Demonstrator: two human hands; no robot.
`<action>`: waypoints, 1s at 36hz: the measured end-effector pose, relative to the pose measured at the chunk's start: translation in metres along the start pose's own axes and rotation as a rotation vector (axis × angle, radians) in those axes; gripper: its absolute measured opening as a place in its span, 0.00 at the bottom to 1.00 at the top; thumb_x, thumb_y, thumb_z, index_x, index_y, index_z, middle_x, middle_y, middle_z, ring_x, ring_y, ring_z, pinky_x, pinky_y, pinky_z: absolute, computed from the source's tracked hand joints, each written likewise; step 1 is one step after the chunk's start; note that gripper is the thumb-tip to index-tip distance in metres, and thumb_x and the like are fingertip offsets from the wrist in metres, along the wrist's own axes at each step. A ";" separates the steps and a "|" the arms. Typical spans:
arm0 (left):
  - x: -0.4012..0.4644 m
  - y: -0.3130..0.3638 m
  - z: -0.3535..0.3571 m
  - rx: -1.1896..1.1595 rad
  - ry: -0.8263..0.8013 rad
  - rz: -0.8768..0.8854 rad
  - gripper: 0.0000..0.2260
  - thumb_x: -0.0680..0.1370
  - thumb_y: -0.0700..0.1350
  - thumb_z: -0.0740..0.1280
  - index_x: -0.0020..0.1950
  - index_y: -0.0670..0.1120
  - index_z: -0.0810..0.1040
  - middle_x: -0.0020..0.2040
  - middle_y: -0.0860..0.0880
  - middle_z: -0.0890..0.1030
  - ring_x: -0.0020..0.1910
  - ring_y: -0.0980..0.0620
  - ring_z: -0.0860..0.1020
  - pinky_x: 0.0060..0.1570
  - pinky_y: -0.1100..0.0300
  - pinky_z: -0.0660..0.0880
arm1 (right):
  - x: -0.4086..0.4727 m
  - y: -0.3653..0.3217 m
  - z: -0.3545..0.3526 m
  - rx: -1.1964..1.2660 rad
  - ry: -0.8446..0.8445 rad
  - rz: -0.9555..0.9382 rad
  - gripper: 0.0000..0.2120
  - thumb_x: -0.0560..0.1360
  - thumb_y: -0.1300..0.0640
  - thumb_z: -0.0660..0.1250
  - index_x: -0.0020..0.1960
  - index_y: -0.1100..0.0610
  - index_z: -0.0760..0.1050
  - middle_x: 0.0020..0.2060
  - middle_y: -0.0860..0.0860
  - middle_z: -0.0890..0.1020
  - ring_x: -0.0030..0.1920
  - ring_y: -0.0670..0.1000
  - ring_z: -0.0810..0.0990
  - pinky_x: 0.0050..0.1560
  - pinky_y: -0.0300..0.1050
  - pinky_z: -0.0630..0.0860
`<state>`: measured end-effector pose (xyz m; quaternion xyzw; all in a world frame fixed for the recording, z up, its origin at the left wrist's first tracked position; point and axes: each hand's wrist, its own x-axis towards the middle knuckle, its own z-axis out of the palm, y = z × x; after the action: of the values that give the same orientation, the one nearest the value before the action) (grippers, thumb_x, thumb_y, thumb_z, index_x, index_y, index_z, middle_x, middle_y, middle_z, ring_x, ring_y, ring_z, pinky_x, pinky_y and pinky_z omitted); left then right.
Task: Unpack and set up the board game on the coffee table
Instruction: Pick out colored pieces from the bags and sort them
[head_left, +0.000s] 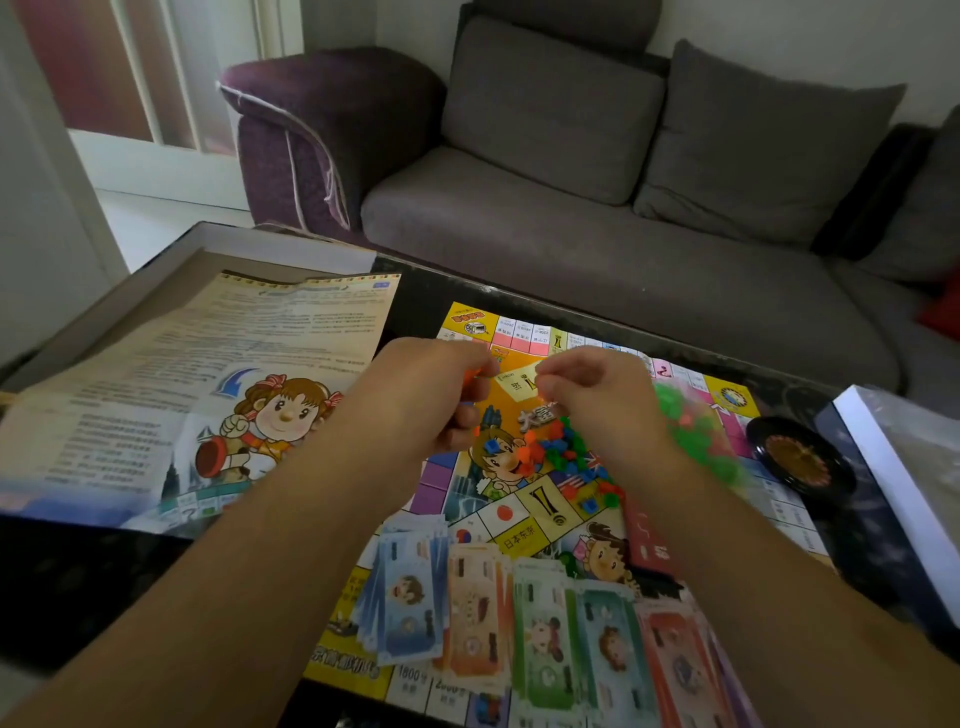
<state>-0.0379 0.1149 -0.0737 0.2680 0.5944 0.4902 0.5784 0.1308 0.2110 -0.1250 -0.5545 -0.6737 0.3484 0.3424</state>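
The colourful game board (467, 322) lies flat on the dark coffee table (415, 291). A heap of small red, blue, green and orange plastic pieces (566, 452) sits at the board's middle. Just above the heap, my left hand (415, 400) curls round several orange pieces. My right hand (592, 395) is beside it, fingers curled and pinched together; what it holds is too small to tell. Fanned stacks of paper money (530, 618) in blue, orange, green, teal and red lie along the board's near edge. Blurred green and pink pieces (696, 426) show behind my right wrist.
An unfolded rules sheet (208, 374) lies over the open game box (280, 244) at left. A small black roulette wheel (800, 457) sits at the board's right edge, next to a white-edged box lid (893, 467). A grey and purple sofa (597, 208) stands behind the table.
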 end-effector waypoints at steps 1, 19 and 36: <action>0.001 -0.001 0.002 0.024 0.003 0.005 0.06 0.84 0.42 0.65 0.51 0.43 0.80 0.35 0.48 0.76 0.29 0.54 0.68 0.30 0.61 0.65 | -0.007 -0.006 -0.005 0.102 -0.011 0.016 0.07 0.78 0.61 0.75 0.50 0.49 0.87 0.45 0.46 0.88 0.48 0.48 0.87 0.51 0.44 0.83; -0.049 -0.043 0.048 -0.090 -0.569 -0.036 0.07 0.85 0.41 0.62 0.52 0.40 0.77 0.36 0.47 0.72 0.30 0.54 0.65 0.30 0.61 0.64 | -0.129 -0.030 -0.076 0.286 -0.015 -0.210 0.12 0.74 0.70 0.75 0.47 0.54 0.87 0.43 0.49 0.88 0.46 0.49 0.88 0.48 0.41 0.83; -0.059 -0.050 0.070 -0.220 -0.544 -0.010 0.09 0.79 0.48 0.68 0.44 0.44 0.83 0.36 0.49 0.70 0.30 0.55 0.62 0.28 0.63 0.62 | -0.134 -0.024 -0.092 0.476 0.050 -0.175 0.08 0.76 0.69 0.74 0.50 0.58 0.86 0.41 0.55 0.88 0.44 0.55 0.88 0.50 0.46 0.84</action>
<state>0.0516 0.0632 -0.0830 0.3223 0.3621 0.4592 0.7444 0.2163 0.0834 -0.0663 -0.4062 -0.6095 0.4524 0.5087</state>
